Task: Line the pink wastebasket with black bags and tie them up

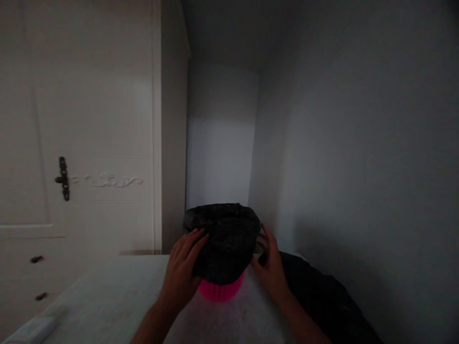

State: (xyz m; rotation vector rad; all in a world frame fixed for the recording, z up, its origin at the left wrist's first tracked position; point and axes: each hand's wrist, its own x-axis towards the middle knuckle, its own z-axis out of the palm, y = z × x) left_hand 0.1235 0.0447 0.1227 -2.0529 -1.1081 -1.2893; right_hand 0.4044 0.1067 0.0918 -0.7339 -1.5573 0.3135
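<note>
Standing on the pale tabletop [107, 296], a pink basket [221, 289] is seen upright, its long axis vertical, with a black bag [224, 239] draped over its rim and hanging down most of its wall. From the left, the left hand [182, 272] is laid flat against the bag's near-left side, fingers spread and pressed on the plastic, nothing pinched. The basket is framed dead ahead, between both hands. On the right, the right hand [270, 270] is held open beside the bag's right edge; whether plastic is gripped cannot be told. Neither hand is clearly nearer. A dark cloth [322, 291] is spread further right.
</note>
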